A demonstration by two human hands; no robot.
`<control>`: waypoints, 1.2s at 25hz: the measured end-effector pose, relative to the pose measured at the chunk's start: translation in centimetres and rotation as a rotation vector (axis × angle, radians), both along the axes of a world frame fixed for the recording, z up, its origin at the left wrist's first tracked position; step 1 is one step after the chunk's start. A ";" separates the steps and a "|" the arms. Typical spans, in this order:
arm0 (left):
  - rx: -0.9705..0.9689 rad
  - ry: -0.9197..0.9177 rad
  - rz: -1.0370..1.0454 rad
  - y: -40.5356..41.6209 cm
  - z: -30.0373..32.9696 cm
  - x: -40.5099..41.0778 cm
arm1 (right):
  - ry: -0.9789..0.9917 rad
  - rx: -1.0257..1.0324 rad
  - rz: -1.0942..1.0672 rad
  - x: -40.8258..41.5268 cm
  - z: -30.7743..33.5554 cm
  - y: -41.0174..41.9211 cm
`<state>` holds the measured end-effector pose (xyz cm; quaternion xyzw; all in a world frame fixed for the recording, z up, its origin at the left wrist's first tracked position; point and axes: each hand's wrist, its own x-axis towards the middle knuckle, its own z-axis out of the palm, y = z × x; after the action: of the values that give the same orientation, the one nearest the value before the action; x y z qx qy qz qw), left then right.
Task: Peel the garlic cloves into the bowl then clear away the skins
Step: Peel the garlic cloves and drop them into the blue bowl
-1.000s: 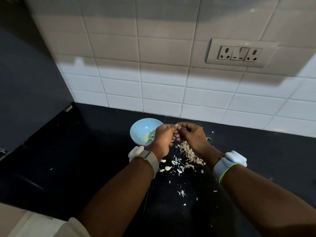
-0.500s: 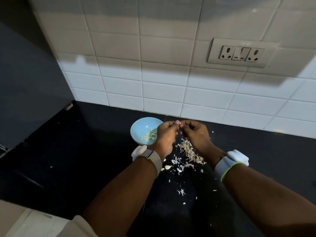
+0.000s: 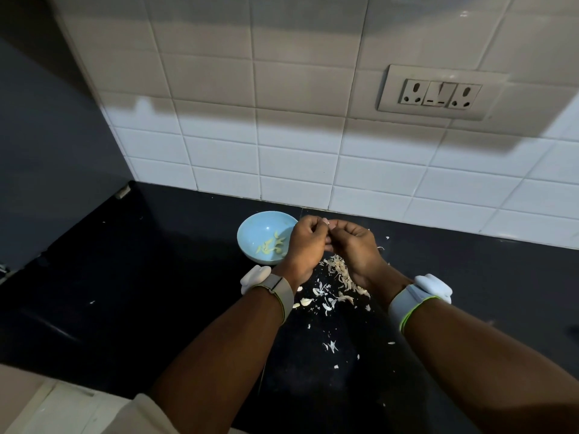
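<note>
Both hands, left hand (image 3: 305, 242) and right hand (image 3: 354, 242), have their grip pinched together on a barely visible garlic clove (image 3: 328, 223) beside the bowl (image 3: 250, 233), where a slip could drop it among the skins (image 3: 340, 274) on the surface (image 3: 141, 277).

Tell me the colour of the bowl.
Light blue bowl, seen in the head view.

Dim overall; broad shadow covers upper tiled wall (image 3: 297, 57), lower tiles lit. Wide-angle bending at edges; sharp focus.
</note>
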<state>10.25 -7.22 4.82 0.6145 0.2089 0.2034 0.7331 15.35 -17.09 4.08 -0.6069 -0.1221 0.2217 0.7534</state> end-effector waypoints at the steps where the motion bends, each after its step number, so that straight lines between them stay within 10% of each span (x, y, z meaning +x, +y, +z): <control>1: 0.014 0.009 0.000 0.0 0.0 -0.1 | 0.022 0.010 -0.020 -0.1 0.0 0.1; 12: 0.421 0.394 -0.156 0.4 -2.2 -1.2 | -0.024 -0.090 -0.102 1.0 0.2 -0.6; 30: -0.129 0.204 -0.005 -1.0 -0.9 0.4 | -0.108 -0.223 -0.056 1.0 -0.2 -2.3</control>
<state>10.70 -8.20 3.91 0.5841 0.2935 0.1240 0.7466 16.38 -19.43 3.87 -0.7012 -0.1201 0.1795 0.6795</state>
